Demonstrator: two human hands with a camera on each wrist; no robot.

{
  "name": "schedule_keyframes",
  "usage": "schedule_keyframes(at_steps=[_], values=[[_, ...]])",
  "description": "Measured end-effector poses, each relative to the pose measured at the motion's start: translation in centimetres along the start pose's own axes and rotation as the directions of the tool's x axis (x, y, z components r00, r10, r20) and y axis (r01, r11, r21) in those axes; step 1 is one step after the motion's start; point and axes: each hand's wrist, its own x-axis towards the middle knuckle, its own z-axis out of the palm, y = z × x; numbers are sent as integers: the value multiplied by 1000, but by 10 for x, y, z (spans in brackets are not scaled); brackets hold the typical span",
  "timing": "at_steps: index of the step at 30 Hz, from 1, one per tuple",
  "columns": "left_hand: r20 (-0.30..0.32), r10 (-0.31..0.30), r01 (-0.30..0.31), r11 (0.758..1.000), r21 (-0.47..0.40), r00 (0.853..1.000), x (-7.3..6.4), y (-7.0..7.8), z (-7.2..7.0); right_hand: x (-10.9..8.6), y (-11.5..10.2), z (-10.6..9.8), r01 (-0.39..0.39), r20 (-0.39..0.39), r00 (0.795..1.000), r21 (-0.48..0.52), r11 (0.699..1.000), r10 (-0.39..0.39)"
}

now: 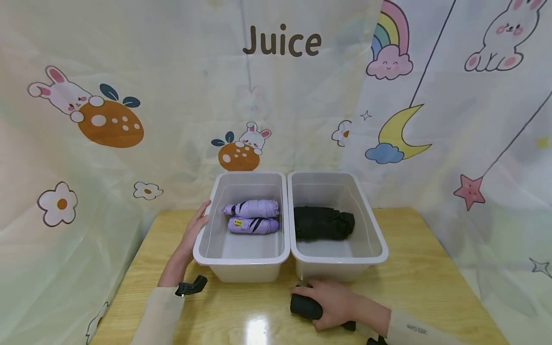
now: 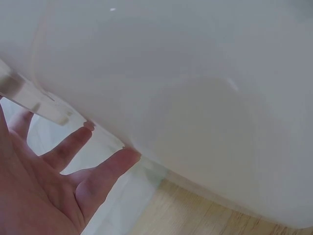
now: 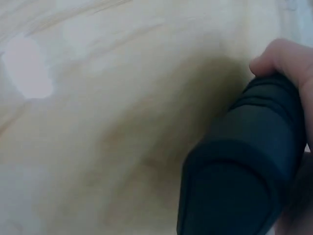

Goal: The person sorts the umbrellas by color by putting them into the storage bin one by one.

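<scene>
My right hand grips a black folded umbrella in front of the right bin. In the right wrist view, the umbrella's rounded dark handle points toward the camera, with a shadow on the table beside it. My left hand rests against the outer left side of the left bin, its fingers extended; the left wrist view shows the fingertips touching the pale plastic. Two light purple folded umbrellas lie side by side in the left bin. Black folded fabric, seemingly another umbrella, lies in the right bin.
The two pale bins stand side by side on a wooden table. Behind and around the table hangs a printed cloth with rabbits, flowers and the word Juice. A light glare shows near the table's front.
</scene>
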Motion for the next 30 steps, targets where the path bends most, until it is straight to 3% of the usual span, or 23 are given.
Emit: schedule_keyframes(at_steps=[3,7,11,15,17,20,26,30], values=[[-1,3,-3,1000,3,1000,-2,0,0,-1,-12,-15,20,10,1000,31,999,-21],[-3,2,-2,1000,2,1000,-3,2,-1,-3,-38,-50,78,4,997,42,996,-78],[-20,3,-3,1000,2,1000,-1,2,0,-9,-59,-86,140,-64,988,-4,990,-140],[12,3,-3,1000,-14,1000,5,1,5,-21,-66,-119,109,-134,984,-72,992,-117],[31,1,-1,1000,-16,1000,6,0,6,-25,-64,-136,67,-153,985,-93,993,-80],[10,-2,2,1000,-12,1000,5,1,6,-27,-55,-158,10,-198,979,-148,989,-40],[-14,-11,11,1000,7,1000,1,1,-1,-18,-26,-193,-15,-312,949,-216,976,-55],[-21,-16,16,1000,-1,1000,0,-1,-2,-9,-8,-209,-52,-321,947,-212,976,-19]])
